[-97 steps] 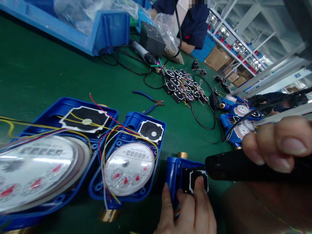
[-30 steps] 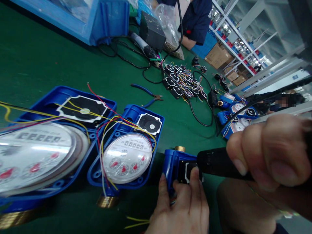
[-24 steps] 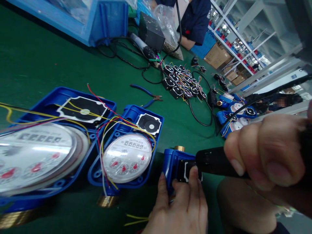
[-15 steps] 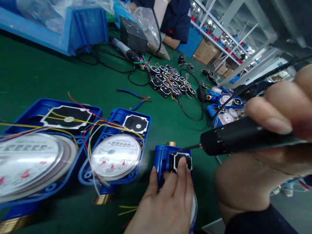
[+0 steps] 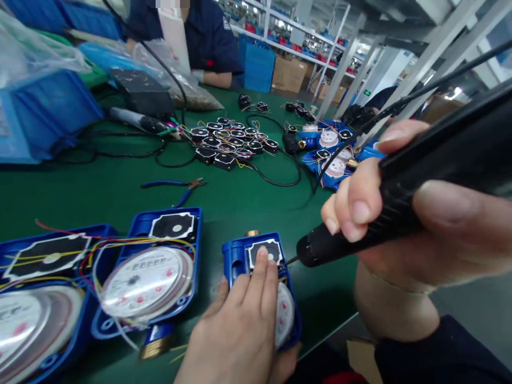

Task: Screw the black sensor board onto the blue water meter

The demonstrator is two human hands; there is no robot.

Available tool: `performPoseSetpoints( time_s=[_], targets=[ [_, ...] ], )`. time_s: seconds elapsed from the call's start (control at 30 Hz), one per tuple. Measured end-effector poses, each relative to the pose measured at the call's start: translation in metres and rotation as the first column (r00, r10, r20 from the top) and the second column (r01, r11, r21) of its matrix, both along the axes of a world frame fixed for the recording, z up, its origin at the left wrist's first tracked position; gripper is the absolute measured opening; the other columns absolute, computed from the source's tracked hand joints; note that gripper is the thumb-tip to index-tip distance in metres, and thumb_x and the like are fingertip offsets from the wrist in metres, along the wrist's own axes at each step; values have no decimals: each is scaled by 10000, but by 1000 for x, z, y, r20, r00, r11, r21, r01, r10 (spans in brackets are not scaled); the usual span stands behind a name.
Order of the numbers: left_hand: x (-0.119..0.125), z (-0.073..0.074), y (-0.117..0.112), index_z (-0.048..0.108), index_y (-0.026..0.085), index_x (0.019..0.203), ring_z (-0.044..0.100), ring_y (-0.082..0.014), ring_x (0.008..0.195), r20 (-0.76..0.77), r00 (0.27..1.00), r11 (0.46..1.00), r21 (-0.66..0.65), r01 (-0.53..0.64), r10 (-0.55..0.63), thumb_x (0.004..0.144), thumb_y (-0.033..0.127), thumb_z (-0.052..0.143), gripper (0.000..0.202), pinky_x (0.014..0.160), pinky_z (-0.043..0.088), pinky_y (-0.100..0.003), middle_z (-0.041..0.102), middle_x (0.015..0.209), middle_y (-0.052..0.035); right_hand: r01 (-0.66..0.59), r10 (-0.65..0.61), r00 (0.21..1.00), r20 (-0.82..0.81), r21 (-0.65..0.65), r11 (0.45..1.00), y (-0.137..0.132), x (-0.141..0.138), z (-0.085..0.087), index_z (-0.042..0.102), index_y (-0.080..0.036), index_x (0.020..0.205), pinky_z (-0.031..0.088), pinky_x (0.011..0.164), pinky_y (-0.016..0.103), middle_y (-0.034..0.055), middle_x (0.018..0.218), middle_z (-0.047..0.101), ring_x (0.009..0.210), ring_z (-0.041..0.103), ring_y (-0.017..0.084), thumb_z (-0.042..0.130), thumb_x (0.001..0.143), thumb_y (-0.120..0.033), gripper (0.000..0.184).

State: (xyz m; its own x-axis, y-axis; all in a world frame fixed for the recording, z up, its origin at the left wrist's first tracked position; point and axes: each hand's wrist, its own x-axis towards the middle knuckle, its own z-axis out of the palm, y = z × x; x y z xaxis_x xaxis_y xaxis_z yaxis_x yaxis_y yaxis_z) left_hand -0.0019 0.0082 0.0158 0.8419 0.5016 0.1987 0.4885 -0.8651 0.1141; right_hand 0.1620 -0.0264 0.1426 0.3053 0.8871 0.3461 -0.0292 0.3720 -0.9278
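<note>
A small blue water meter [image 5: 285, 314] is held on the near tabletop [image 5: 236, 197], right of centre, by the left hand [image 5: 236, 325]—its fingers slightly parted, clasped over the housing, with fingertips laid on the white-edged black module [image 5: 255, 255]. A black electric screwdriver [image 5: 448, 144] is gripped by the right hand [image 5: 436, 256], fingers closed round the barrel. Its bit [image 5: 293, 260] is pointed at the module's right corner—whether contact is made cannot be told. To the left, two opened meters [image 5: 148, 277] are seen; farther back, blue-handled cutters [image 5: 176, 184] and heaped black modules [image 5: 234, 142] are laid out.
</note>
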Motion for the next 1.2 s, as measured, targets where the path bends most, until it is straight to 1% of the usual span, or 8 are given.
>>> performPoseSetpoints(
  time_s=[0.1,0.3,0.43,0.6,0.77,0.83,0.97,1.2],
  targets=[
    [0,6,1,431,75,1320,556,-253,1057,-18,1000,1000,-21,-2,2,628,321,595,753,814,535,-370,388,1401,-134,42,-39,998,-40,61,997,2,0,-10,480,-224,930,458,514,309,-6,592,535,481,500,149,699,761,-453,359],
    [1,9,0,449,85,1311,555,-258,1051,-33,999,1000,-18,-8,7,650,352,610,731,764,542,-352,392,1402,-130,5,8,996,-89,146,989,9,0,-29,510,-217,953,452,512,306,-9,626,545,492,502,144,710,733,-414,357],
    [1,8,-1,441,87,1318,551,-270,1035,-51,999,1000,1,-15,15,637,357,629,756,754,539,-354,420,1388,-126,-22,36,995,-93,147,989,12,1,-31,509,-207,978,464,542,298,-8,671,546,519,514,138,718,730,-354,355],
    [0,3,1,419,57,1325,548,-284,999,-38,999,996,86,39,-36,597,397,658,838,799,537,-400,454,1354,-160,-18,26,998,-50,143,989,14,2,-31,498,-207,997,473,523,287,-13,633,536,487,506,135,696,760,-400,364],
    [0,4,3,542,76,1200,555,-296,970,-32,998,993,105,58,-54,590,421,669,713,745,550,-394,584,1166,-169,-76,87,994,-64,156,985,11,1,-31,501,-198,1014,479,591,297,5,654,546,538,524,139,662,791,-408,347],
    [0,5,3,550,80,1184,556,-297,974,-43,997,992,108,62,-58,592,441,674,704,733,554,-392,559,1204,-181,-67,75,996,-48,149,987,10,1,-30,505,-207,1012,483,590,293,-3,643,543,529,523,134,650,802,-395,318],
    [0,6,3,535,70,1193,566,-291,968,-42,997,989,126,71,-66,594,441,672,718,675,562,-370,427,1359,-203,-12,11,1000,9,120,993,9,0,-28,503,-213,998,477,558,293,-3,623,532,521,514,138,633,814,-399,293],
    [-1,5,2,533,68,1196,568,-297,986,-45,997,993,106,60,-56,578,461,690,749,654,566,-355,376,1399,-203,34,-33,999,-13,64,997,7,-4,-27,516,-258,986,450,528,296,-11,611,509,502,488,137,661,778,-432,308]
  ],
)
